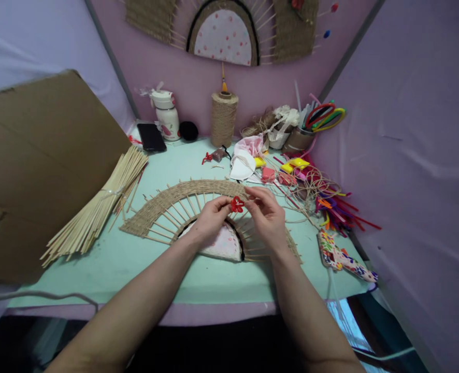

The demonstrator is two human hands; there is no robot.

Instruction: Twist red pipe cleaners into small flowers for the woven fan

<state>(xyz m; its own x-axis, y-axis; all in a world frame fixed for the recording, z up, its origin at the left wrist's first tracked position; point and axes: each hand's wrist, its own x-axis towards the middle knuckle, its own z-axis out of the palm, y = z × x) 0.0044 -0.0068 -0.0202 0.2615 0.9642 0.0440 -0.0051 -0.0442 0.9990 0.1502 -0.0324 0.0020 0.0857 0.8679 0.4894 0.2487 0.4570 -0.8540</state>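
Observation:
Between my two hands is a small red looped flower (237, 204), which looks bent from pipe cleaner. My left hand (213, 216) pinches its left side with thumb and forefinger. From the right, the thumb and forefinger of my right hand (266, 212) close on its other edge. Below both hands lies a woven twine fan (155, 213) with thin stick ribs. Its half-round centre (224, 243) is white with pink spots and edged in black; my left hand and wrist cover part of it.
A bundle of thin sticks (97, 204) leans by cardboard (39, 176) on the left. At the back stand a bottle (168, 119) and a twine spool (224, 119). Pipe cleaners (342, 207), scissors (328, 118) and a patterned glue gun (344, 259) are on the right.

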